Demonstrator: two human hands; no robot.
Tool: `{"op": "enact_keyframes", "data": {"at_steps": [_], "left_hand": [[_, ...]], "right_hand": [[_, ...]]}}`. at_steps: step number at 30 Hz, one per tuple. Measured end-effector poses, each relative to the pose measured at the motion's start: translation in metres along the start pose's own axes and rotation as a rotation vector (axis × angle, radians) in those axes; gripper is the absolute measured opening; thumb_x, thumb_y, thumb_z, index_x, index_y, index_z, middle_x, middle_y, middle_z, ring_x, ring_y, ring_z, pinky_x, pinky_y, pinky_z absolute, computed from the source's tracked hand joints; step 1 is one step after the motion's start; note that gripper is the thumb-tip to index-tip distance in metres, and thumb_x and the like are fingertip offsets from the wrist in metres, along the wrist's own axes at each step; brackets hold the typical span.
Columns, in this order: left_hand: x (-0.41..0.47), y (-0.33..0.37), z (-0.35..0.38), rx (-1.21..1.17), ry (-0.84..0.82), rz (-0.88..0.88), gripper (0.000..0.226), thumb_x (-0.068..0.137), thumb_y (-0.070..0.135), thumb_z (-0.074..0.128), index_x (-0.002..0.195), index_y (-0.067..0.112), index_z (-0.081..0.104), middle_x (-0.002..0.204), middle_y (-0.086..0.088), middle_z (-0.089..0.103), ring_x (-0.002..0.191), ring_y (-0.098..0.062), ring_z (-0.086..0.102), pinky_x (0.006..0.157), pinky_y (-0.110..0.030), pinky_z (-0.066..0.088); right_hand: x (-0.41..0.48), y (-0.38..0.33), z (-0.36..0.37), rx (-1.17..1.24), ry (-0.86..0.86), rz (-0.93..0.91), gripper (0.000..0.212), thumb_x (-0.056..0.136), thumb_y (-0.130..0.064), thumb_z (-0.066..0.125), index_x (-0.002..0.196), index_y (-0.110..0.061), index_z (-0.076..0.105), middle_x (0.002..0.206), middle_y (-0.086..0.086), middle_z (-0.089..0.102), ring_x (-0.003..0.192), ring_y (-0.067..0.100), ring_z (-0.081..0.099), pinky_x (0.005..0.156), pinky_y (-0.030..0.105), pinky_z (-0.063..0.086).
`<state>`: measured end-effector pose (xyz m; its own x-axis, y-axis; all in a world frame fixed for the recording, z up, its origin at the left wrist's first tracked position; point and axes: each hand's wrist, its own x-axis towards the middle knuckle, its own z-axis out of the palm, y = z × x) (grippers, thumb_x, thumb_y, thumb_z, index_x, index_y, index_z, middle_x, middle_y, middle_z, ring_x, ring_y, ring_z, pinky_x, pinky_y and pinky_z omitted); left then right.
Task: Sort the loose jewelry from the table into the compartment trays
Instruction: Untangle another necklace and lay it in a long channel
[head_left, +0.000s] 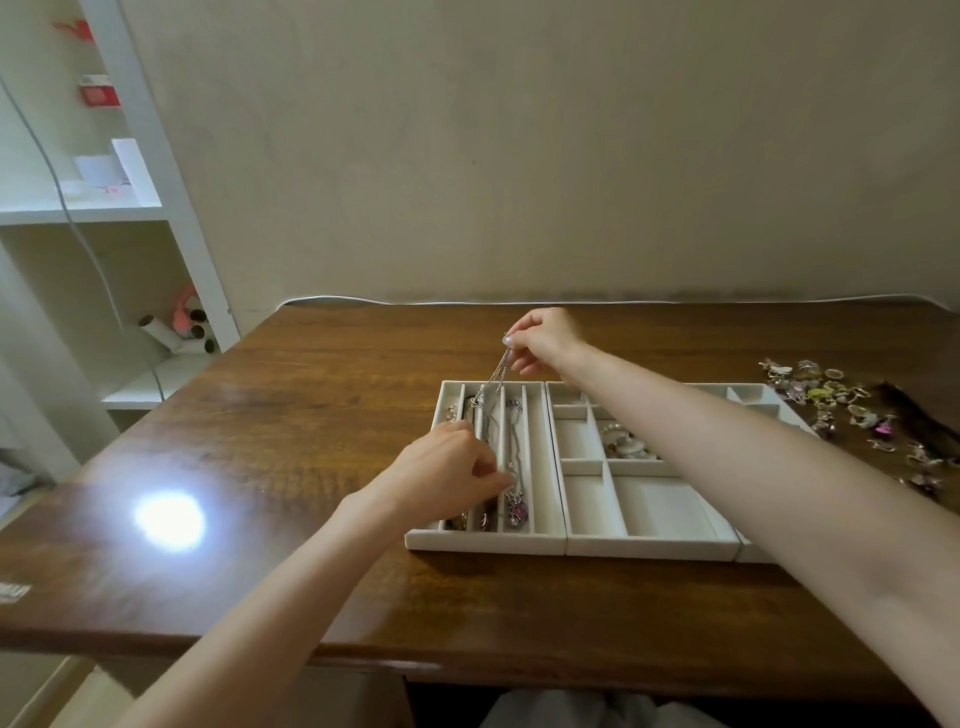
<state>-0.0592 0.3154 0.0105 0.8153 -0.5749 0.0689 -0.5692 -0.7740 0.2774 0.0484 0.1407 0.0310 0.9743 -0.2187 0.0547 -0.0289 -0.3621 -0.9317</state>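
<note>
Now we lay a necklace (496, 374) lengthwise into the slotted tray (483, 540).

Our right grip (545, 338), at centre frame beyond the tray's far rim, pinches the necklace's upper end. The chain slants down-left into a middle slot, though we cannot tell exactly which. Our left grip (447, 467), lower in the frame, appears to pinch the chain just above a purple pendant (518, 512). The slots run bottom-to-top in the frame and the chain lies nearly along them, so we judge the right grip need only lower its end. The loose pile (831, 405) sits at right on the tabletop (311, 415), well apart.
</note>
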Motion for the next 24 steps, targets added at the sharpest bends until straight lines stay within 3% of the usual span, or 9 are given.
{"op": "enact_keyframes", "data": {"at_steps": [6, 15, 24], "left_hand": [[-0.0006, 0.0006, 0.0005, -0.04, -0.046, -0.015, 0.04, 0.092, 0.039, 0.051, 0.086, 0.005, 0.071, 0.094, -0.013, 0.065, 0.088, -0.024, 0.061, 0.055, -0.004, 0.033], [0.0004, -0.0008, 0.0009, -0.044, -0.056, -0.004, 0.042, 0.092, 0.04, 0.052, 0.082, 0.004, 0.07, 0.094, -0.014, 0.064, 0.085, -0.025, 0.061, 0.054, -0.008, 0.031], [0.0017, 0.0009, 0.0005, -0.049, -0.059, 0.001, 0.04, 0.092, 0.039, 0.052, 0.081, 0.004, 0.068, 0.092, -0.012, 0.064, 0.077, -0.019, 0.058, 0.054, -0.009, 0.03]], "right_hand": [[0.003, 0.002, -0.0031, 0.084, 0.108, -0.002, 0.016, 0.087, -0.003, 0.06, 0.074, -0.011, 0.059, 0.067, 0.008, 0.063, 0.047, 0.015, 0.058, 0.042, 0.021, 0.049], [0.0027, 0.0028, 0.0029, 0.033, -0.108, -0.054, 0.01, 0.086, 0.0, 0.063, 0.079, -0.007, 0.06, 0.075, 0.014, 0.066, 0.052, 0.02, 0.061, 0.047, 0.025, 0.053], [-0.0042, -0.0062, 0.0031, 0.062, -0.27, -0.104, 0.011, 0.087, 0.001, 0.06, 0.081, -0.007, 0.059, 0.074, 0.011, 0.066, 0.046, 0.013, 0.061, 0.046, 0.022, 0.05]]}}
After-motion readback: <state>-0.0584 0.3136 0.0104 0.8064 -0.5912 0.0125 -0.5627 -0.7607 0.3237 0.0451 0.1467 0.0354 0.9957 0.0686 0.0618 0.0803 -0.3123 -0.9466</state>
